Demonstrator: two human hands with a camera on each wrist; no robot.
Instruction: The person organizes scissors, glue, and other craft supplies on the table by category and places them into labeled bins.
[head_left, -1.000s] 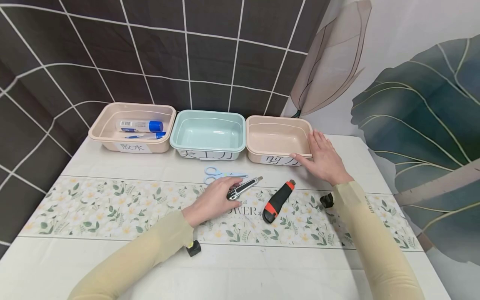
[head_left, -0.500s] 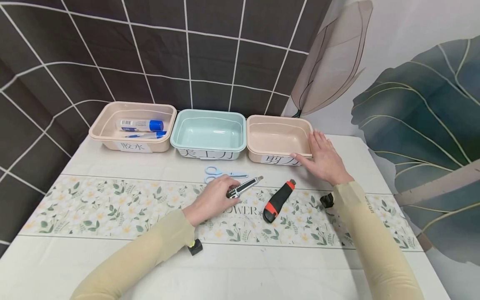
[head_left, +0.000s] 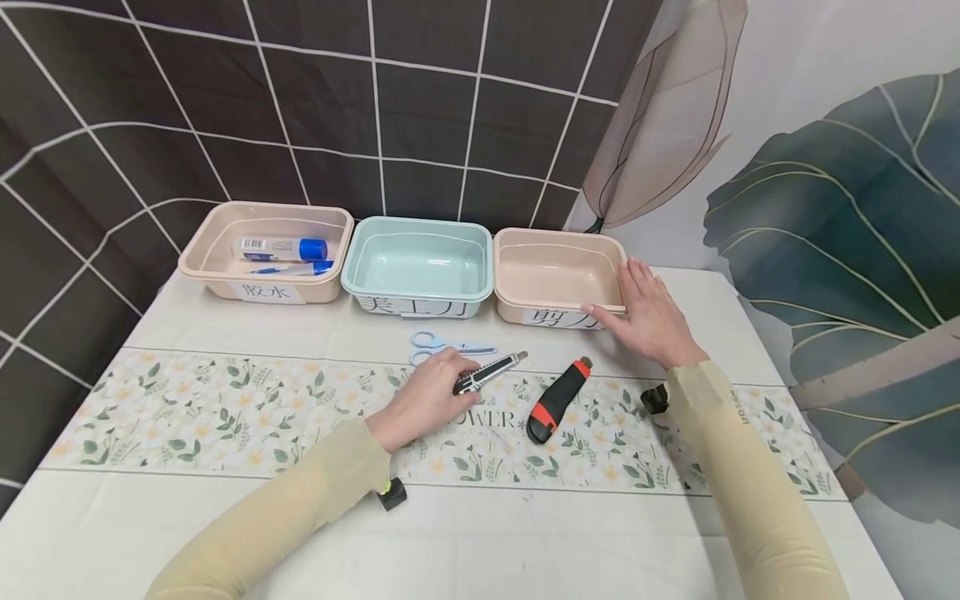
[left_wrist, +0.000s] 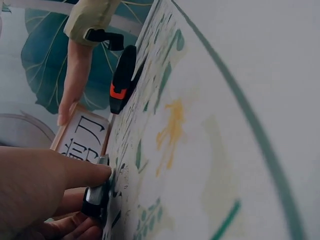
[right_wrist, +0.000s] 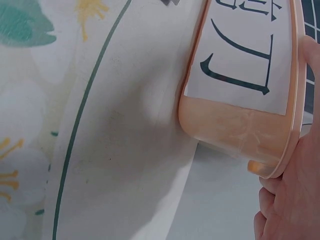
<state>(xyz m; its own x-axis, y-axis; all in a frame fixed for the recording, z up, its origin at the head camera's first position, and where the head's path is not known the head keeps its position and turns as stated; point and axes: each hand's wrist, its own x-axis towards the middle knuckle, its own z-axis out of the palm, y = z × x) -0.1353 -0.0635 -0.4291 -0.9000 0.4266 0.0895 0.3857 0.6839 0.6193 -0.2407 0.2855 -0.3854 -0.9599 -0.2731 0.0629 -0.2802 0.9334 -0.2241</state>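
one silver cutter near scissors

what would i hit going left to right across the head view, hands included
Left pink bin → left hand → silver-and-black cutter held by that hand → black-and-red cutter → right hand. Left out, since they overlap these sideways: blue bin, blue scissors, right pink bin.

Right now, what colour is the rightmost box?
The rightmost box is pale peach, best in head view.
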